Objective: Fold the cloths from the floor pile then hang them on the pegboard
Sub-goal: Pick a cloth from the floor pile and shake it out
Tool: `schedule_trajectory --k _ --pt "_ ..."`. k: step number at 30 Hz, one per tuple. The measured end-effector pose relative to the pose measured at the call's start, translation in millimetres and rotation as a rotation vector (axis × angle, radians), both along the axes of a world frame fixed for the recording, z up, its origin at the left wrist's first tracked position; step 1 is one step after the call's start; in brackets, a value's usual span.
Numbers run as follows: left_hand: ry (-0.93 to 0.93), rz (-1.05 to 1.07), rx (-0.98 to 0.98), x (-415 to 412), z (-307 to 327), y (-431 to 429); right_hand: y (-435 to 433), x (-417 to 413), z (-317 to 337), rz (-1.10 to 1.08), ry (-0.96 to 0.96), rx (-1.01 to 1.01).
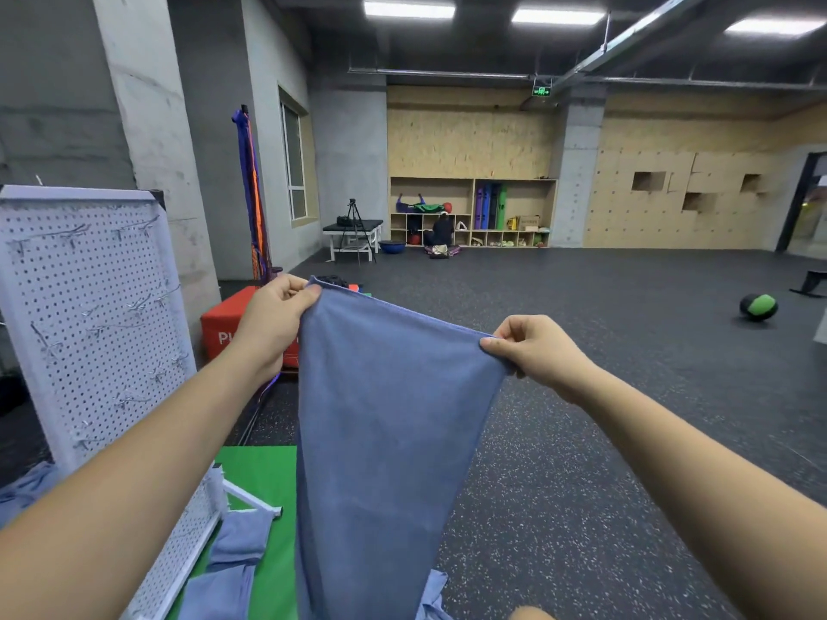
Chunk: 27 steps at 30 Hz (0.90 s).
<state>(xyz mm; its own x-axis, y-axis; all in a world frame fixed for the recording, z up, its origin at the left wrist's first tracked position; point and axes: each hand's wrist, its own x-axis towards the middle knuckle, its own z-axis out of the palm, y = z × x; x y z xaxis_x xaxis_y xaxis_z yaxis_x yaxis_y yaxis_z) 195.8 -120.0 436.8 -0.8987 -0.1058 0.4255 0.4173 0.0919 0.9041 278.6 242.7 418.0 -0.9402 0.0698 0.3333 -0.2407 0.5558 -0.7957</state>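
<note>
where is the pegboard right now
In the head view the white pegboard stands at the far left, in front of the concrete pillar, left of the red box and the left hand holding the blue cloth.

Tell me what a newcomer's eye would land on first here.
The blue cloth in the middle stands out first, hanging down from its top corners, which the left hand and right hand pinch. At the left stands a white pegboard with metal hooks, and more blue cloths lie at its foot. Far right, a green and black ball sits on the dark floor.
</note>
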Motion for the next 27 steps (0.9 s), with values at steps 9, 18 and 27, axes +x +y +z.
schedule_trajectory --k 9,18,27 --pt "0.012 0.028 -0.027 27 -23 40 -43 23 25 0.191 -0.069 -0.421" --pt "0.121 -0.084 0.052 110 -55 79 -80 69 0 0.209 0.082 -0.158" --pt "0.007 -0.123 -0.070 133 -95 82 -82 93 -30 0.156 0.126 0.221"
